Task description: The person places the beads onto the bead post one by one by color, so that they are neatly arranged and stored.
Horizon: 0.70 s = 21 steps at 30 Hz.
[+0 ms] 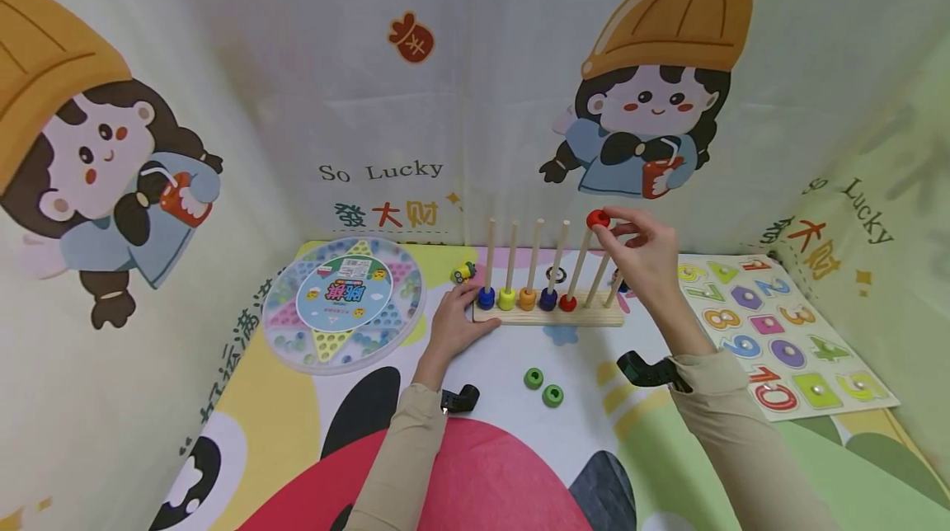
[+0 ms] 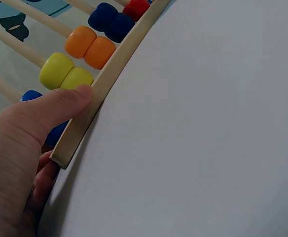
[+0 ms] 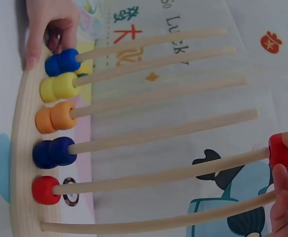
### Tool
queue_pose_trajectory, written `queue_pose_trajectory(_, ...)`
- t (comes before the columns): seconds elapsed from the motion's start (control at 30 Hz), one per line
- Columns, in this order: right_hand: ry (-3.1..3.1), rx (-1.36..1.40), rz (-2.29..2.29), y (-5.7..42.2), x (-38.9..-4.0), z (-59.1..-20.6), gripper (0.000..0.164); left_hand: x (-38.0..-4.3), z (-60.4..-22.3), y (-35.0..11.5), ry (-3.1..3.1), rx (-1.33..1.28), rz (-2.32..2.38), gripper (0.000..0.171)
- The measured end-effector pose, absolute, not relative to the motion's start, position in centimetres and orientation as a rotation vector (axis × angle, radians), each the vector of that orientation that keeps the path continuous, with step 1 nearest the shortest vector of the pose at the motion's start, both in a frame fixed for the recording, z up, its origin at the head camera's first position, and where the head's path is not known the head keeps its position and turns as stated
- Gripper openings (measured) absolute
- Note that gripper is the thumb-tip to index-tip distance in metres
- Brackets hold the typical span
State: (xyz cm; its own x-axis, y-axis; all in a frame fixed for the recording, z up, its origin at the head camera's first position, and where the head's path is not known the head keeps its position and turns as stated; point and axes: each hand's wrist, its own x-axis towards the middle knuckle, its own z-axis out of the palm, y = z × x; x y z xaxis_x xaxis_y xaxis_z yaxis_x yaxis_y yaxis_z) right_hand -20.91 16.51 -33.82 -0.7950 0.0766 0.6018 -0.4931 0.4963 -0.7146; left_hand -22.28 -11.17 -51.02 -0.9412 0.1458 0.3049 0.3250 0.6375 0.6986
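My right hand (image 1: pixel 641 255) pinches a red bead (image 1: pixel 597 219) at the top of the fifth peg of a wooden peg rack (image 1: pixel 549 316). In the right wrist view that red bead (image 3: pixel 281 150) meets the tip of the peg (image 3: pixel 168 174); another red bead (image 3: pixel 46 190) sits at its foot. Pairs of blue, yellow (image 2: pixel 66 72), orange (image 2: pixel 90 47) and dark blue beads fill the first pegs. My left hand (image 1: pixel 454 325) grips the left end of the rack's base, thumb along the front edge (image 2: pixel 80 98). Two green beads (image 1: pixel 543 387) lie on the table in front.
A round Chinese checkers board (image 1: pixel 344 304) lies left of the rack. On the right is a number puzzle board (image 1: pixel 787 333). A small yellow-green toy (image 1: pixel 463 272) stands behind the rack's left end. A printed cloth (image 1: pixel 505 86) hangs behind the table.
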Motion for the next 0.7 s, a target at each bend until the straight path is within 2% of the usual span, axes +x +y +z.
queue_pose_trajectory(0.43,-2.203,0.307,1.28,16.6,-20.8,-34.2,0.026,-22.5,-51.3,-11.3,-2.64,-0.394,-1.166,0.071)
queue_pose_trajectory(0.7,-2.186,0.385,1.341,16.9,-18.5,-35.6,0.022,-22.7,-51.3,-11.3,-2.654,-0.381,-1.155,0.072)
